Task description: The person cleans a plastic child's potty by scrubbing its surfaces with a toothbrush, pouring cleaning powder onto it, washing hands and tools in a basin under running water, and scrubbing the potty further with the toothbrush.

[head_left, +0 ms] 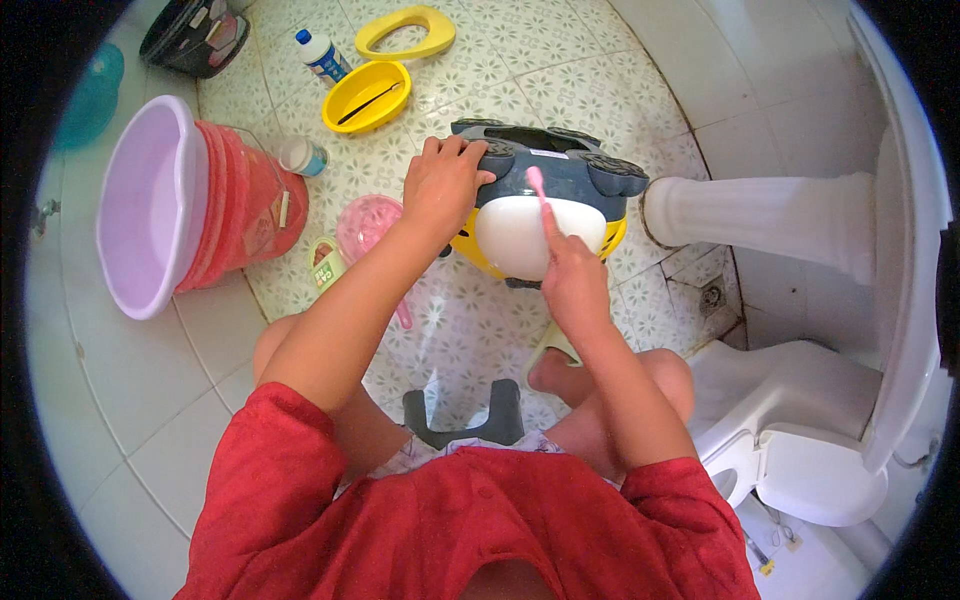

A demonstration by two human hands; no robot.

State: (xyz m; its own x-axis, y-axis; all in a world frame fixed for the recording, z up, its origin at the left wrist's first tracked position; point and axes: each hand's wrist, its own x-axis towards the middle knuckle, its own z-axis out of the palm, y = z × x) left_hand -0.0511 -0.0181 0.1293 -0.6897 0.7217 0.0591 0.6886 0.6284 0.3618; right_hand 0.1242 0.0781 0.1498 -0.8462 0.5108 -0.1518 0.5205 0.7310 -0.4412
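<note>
A child's car-shaped potty [545, 235], dark grey, white and yellow with wheels, lies tipped over on the tiled floor in front of me. My left hand [447, 185] rests on its upper left, beside a wheel, fingers spread over the edge. In my right hand [575, 275] is a pink toothbrush [536, 184], its head against the dark grey base just above the white panel. The index finger lies along the handle. Beyond the potty are a yellow bowl [372, 92] with a thin black stick-like thing in it and a yellow seat ring [405, 33].
At left stands a red bucket [235, 205] with a lilac basin [150, 210] tilted against it. Nearby are a white-and-blue bottle [322, 57], a small tub [302, 156] and a pink strainer-like scoop [366, 228]. A grey U-shaped piece [465, 432] lies near my knees. A white pedestal [760, 222] and toilet [800, 470] are right.
</note>
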